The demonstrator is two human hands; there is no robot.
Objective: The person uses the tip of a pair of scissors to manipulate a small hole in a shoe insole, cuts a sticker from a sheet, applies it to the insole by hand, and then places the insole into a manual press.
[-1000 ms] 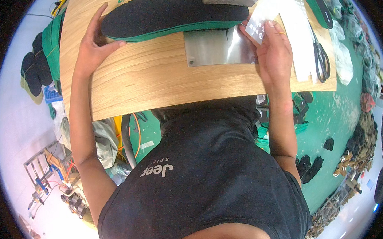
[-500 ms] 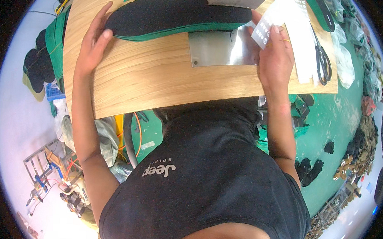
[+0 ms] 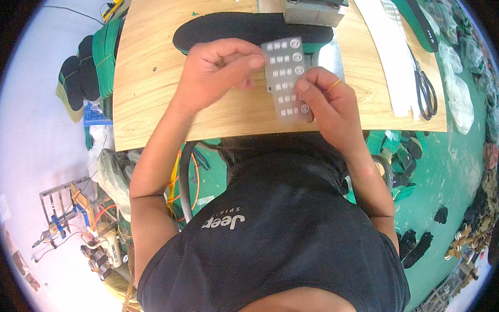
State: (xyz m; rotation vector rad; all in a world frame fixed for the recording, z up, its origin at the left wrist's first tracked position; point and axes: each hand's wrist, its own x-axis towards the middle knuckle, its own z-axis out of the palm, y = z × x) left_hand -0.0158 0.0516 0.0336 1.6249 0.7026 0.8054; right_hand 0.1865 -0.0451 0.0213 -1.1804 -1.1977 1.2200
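A narrow grey, see-through sheet of labels (image 3: pixel 285 80) with rows of white print is held upright over the table's front part. My right hand (image 3: pixel 332 106) pinches its lower right edge between thumb and fingers. My left hand (image 3: pixel 222 72) is curled, thumb and forefinger pinched at the sheet's upper left edge; its other fingertips are partly hidden. Behind the hands lies a stack of black insoles (image 3: pixel 232 28) with green sides, partly covered by my left hand and the sheet. A shiny metal plate (image 3: pixel 331 62) shows under the stack's right end, partly hidden by the sheet.
A metal block (image 3: pixel 312 14) stands behind the insoles. On the right of the wooden table (image 3: pixel 147 97) lie white paper strips (image 3: pixel 392 78), black-handled scissors (image 3: pixel 426 93) and a green-edged insole (image 3: pixel 416 21). More insoles (image 3: pixel 87 68) stand beyond the left edge.
My left hand has left the insole stack and come right to the label sheet. My right hand has brought the sheet left and nearer me. The view has shifted slightly.
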